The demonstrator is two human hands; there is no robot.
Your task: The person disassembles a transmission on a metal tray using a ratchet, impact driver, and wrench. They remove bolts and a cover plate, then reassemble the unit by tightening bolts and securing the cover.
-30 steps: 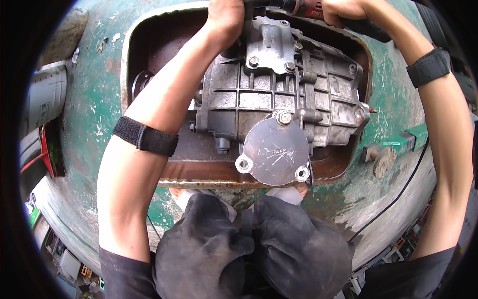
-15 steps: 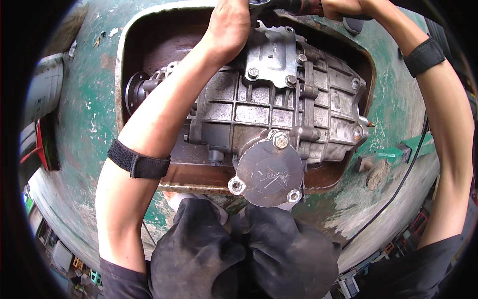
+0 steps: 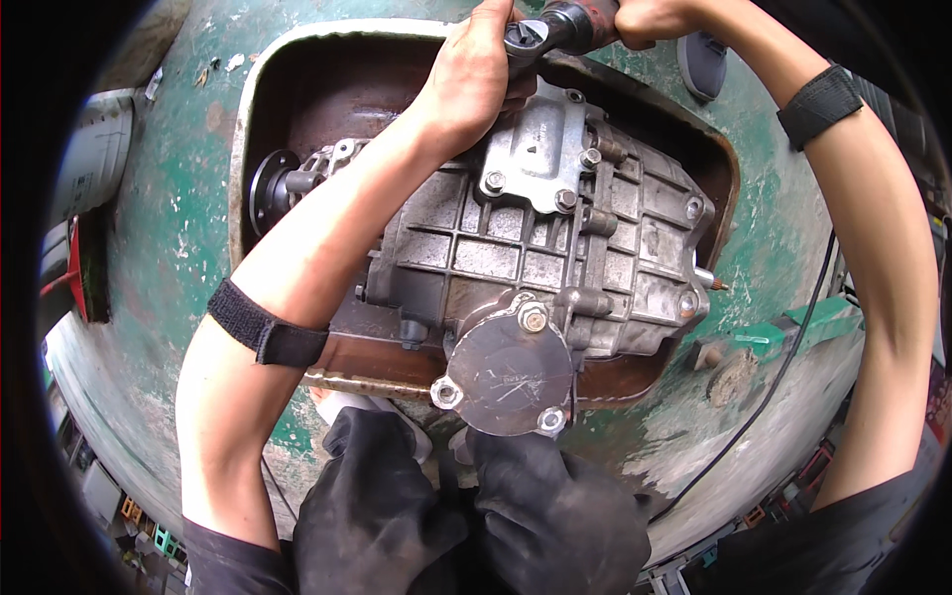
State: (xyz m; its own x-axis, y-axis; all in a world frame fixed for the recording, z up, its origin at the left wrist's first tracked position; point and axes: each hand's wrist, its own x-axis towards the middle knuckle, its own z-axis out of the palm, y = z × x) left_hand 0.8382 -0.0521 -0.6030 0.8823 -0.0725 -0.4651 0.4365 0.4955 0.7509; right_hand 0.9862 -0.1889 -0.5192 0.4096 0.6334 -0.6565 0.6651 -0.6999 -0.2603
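Observation:
A metal gearbox [image 3: 486, 238] with a ribbed casing lies in a brown-lined tub [image 3: 337, 382]. Near its top, a bolted cover plate [image 3: 535, 149] sits on the casing; a round dark cover [image 3: 511, 377] faces me at the near side. Above the plate's far edge is a black-and-red power ratchet [image 3: 570, 27]. My left hand [image 3: 476, 74] is closed round its head end, and the fingers' far side is hidden. Farther right, my right hand [image 3: 659, 20] grips the red end of the body, partly cut off by the upper edge. What sits beneath the ratchet head is hidden.
The floor is worn green paint. A grey shoe [image 3: 702, 67] shows beyond the tub at upper right. A black cable [image 3: 759, 407] runs across the right, past a green metal bar [image 3: 793, 327]. A whitish bucket [image 3: 99, 154] stands at the left.
The view has shifted, so the ratchet and both hands sit lower in the picture and more of the ratchet head shows. Both hands keep their hold on it.

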